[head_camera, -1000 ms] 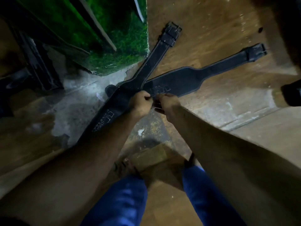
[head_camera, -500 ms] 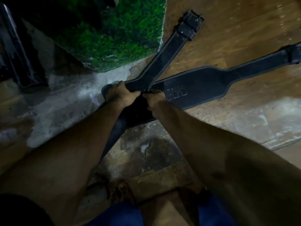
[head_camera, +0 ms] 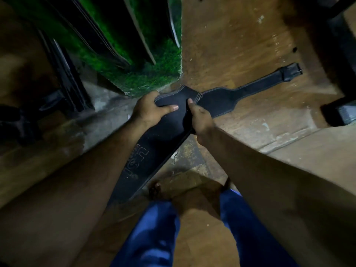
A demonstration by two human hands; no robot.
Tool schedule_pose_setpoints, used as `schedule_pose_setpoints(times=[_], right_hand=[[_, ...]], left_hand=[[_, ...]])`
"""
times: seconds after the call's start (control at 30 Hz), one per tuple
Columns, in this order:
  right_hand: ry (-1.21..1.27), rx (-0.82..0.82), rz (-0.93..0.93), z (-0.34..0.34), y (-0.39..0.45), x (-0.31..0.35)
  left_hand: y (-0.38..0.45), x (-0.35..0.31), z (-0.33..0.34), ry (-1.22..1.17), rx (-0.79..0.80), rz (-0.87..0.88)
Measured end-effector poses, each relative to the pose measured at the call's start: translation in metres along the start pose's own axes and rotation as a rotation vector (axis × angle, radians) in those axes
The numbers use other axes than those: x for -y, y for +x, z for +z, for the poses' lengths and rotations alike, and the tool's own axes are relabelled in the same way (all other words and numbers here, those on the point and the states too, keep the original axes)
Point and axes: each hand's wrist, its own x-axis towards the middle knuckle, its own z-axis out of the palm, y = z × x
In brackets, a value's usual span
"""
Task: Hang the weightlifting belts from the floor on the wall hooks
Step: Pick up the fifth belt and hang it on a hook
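A worn wooden floor [head_camera: 240, 45] filled most of the frame, with a patch of bare concrete near the centre. In the upper left of the frame a wall covered in green turf [head_camera: 146, 74] was seen, with dark strips running down it that could not be identified; no hooks could be made out.

Two black belts were involved. The first belt [head_camera: 154, 143] ran from the centre of the frame toward the lower left, under the left forearm, and appeared to be raised off the floor. The second belt [head_camera: 240, 93] lay flat on the floor, stretching from the centre to its buckle at the upper right, with its near end hidden behind the first.

The first belt was gripped on its upper edge by the left hand [head_camera: 152, 110], thumb laid across its face. Just beside it, the belt's right edge was pinched by the right hand [head_camera: 200, 118]. The hands were close together but not touching.

The step in hand was judged to be the pick-up of the first belt. For the next move, the belt would need to be carried up to a hook, and the second belt left for a later trip.
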Motion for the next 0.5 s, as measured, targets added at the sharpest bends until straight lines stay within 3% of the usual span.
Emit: schedule_pose_setpoints(times=[0.23, 0.4, 0.5], right_hand=[[0.011, 0.008, -0.069, -0.020, -0.165, 0.099], [0.004, 0.036, -0.213, -0.030, -0.273, 0.181], [-0.012, 0.062, -0.328, -0.034, -0.330, 0.223]], left_hand=[[-0.121, -0.122, -0.092, -0.134, 0.010, 0.091], [-0.190, -0.210, -0.166, -0.217, -0.008, 0.114], [-0.229, -0.258, -0.198, -0.249, -0.097, 0.114]])
